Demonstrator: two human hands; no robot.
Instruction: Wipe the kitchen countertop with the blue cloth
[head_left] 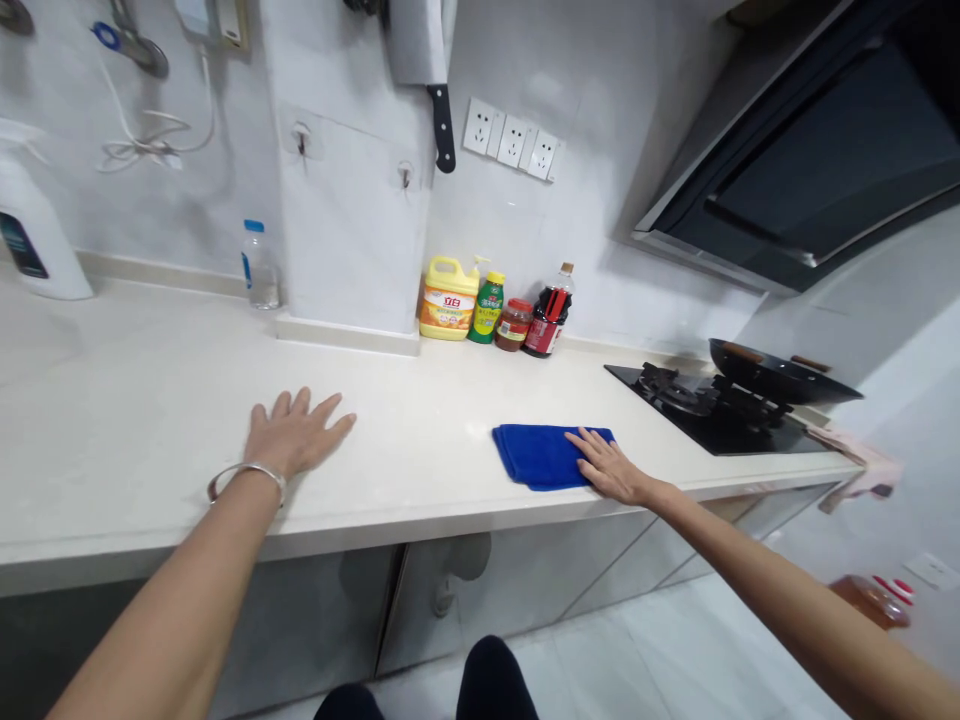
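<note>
Two hands: both on the counter [150, 400].
Left hand [294, 432]: fingers spread flat, grasping nothing.
Right hand [611, 468]: fingers pressed flat on the folded blue cloth [540, 455].
Progress: counter ahead of the fingertips looks clean; stove [712, 415] side unwiped.

— Left hand [294, 432] flat on the counter [150, 400], right hand [611, 468] on the cloth [540, 455], well apart.

— Behind, four bottles [491, 310] along the wall; right of the cloth, stove [712, 410] carrying a wok [776, 375].

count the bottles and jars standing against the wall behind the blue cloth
4, side by side at the wall: yellow jug, green bottle, red-lidded jar, dark sauce bottle. A separate clear water bottle stands farther left.
</note>
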